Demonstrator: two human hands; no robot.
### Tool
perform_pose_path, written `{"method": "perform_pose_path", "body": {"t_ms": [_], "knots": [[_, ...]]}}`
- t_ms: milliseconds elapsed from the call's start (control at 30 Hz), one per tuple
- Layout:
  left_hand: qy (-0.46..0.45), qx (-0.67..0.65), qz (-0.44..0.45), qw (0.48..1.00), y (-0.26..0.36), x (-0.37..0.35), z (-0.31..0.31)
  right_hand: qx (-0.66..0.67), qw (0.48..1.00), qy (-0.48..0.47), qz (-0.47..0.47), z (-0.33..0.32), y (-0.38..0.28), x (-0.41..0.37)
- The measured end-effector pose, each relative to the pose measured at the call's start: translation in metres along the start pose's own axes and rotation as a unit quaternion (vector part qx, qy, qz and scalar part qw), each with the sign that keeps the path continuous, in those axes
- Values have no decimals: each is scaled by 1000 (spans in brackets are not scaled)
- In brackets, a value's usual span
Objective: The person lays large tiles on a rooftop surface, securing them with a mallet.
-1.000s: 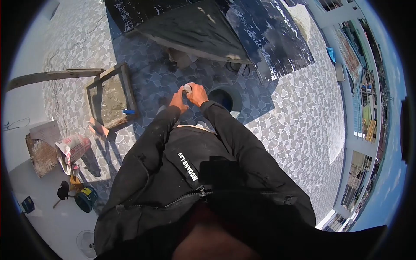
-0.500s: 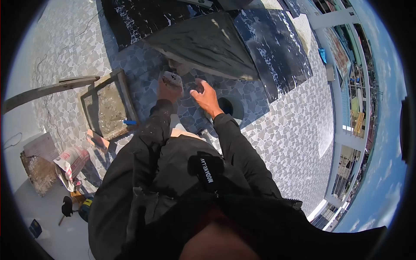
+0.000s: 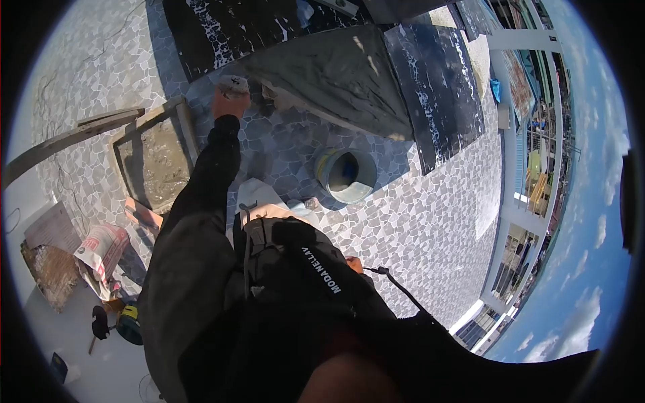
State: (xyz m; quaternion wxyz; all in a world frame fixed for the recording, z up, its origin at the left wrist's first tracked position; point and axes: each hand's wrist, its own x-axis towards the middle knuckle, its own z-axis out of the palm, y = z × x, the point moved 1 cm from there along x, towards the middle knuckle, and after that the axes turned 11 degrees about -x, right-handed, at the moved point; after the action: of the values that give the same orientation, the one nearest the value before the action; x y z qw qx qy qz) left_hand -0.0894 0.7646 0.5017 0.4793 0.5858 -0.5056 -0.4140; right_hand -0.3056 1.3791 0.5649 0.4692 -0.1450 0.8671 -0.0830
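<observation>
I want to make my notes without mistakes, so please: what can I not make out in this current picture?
All in the head view:
- Left hand: exact grip on the pale object, blurred and small.
- Right hand: mostly hidden by dark clothing.
- Bucket: bottom lost in shadow.
- Bag: print too small.
- Black sheet: cut off by top edge.

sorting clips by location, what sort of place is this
Probably an outdoor rooftop or terrace under building work: a square wooden frame holds wet grey mix, a red-and-white printed sack is nearby, and cloudy blue sky opens to one side.
</observation>
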Motion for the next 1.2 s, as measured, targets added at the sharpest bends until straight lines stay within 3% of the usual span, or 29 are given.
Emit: {"method": "perform_pose_path", "body": {"t_ms": [167,200,267,333,467,600,800,867,967,1100,1200], "knots": [[36,62,-10,997,-39,20,5,162,985,-60,-4,9,-19,4],[37,62,-11,997,-39,21,4,89,994,-60,5,5,-35,9],[39,107,-61,992,-34,20,3,98,994,-32,31,-1,-70,8],[57,106,-57,991,-31,20,5,186,981,-45,23,-6,-87,19],[72,114,-34,990,-35,27,6,149,987,-53,17,-26,-130,22],[80,137,-21,987,-23,34,6,155,986,-59,12,-27,-135,25],[108,52,7,993,-19,36,8,134,990,-47,18,-16,-108,23],[75,106,-98,987,-14,32,6,147,988,-36,17,-14,-100,23],[24,148,-129,980,7,15,7,142,989,-39,33,-8,-78,24],[-122,148,-39,981,3,-35,2,182,981,-12,62,-12,-83,13],[-175,96,-18,980,13,-73,15,183,979,17,86,-3,-66,11]]}}
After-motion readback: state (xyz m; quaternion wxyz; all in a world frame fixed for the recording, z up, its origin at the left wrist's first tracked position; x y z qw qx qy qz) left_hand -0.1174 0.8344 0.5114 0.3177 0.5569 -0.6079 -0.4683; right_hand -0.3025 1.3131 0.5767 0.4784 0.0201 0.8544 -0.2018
